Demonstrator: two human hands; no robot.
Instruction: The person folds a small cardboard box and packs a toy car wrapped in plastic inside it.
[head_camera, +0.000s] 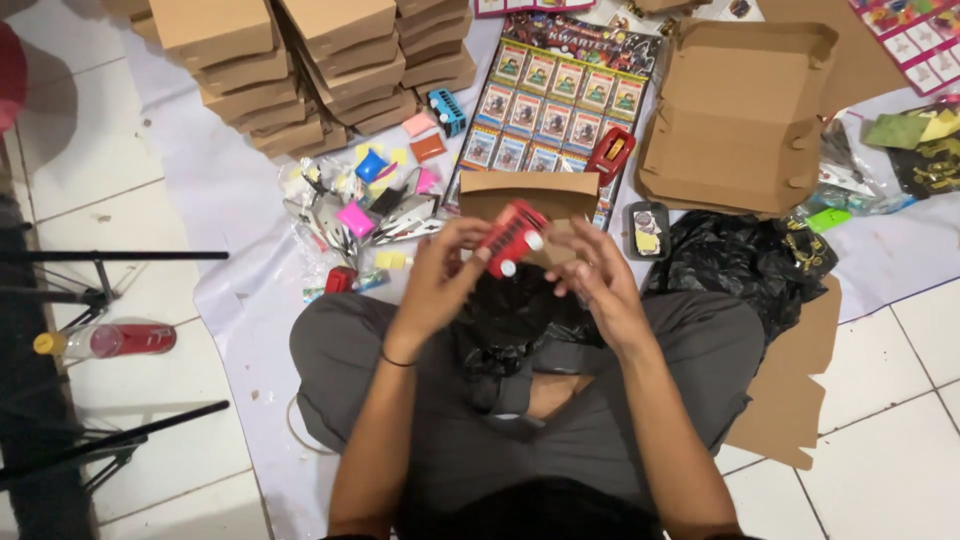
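White floor tiles (900, 450) w/ a pale sheet (230, 200) spread over them; a person sits cross-legged in grey trousers, working above the lap.

Both hands meet at center. Left hand (435, 285) has its fingers closed round the near end of a small red toy bus (513, 238), thumb on top. Right hand (598, 285) is at the bus's 4 o'clock, fingers curled; whether its grip is really clamped on the bus or only steadying it, can't tell, since the fingertips are hidden. Bus is tilted, white wheels facing the camera, prob. held up so it can be looked over. Just behind it, at 12 o'clock, sits a small brown box (528, 195), flap up and touching the bus from this angle.

Black plastic bag (520, 320) lies in the lap under the hands, likely to catch bits. Another crumpled black bag (750, 260) at 3 o'clock.

At 11 o'clock, stacks of flat cardboard boxes (300, 70). At 1 o'clock, an opened cardboard box (735, 110), lid folded back. Straight ahead at 12, a sheet of picture cards (555, 100) w/ a red toy (610, 155) lying on it and a blue toy bus (447, 110) at its left edge. At 10 o'clock, a scatter of small coloured packets (365, 200), all kept within arm's reach. Far over at 9 o'clock, a bottle w/ red liquid (110, 340) lies on its side beside black stand legs (100, 280).
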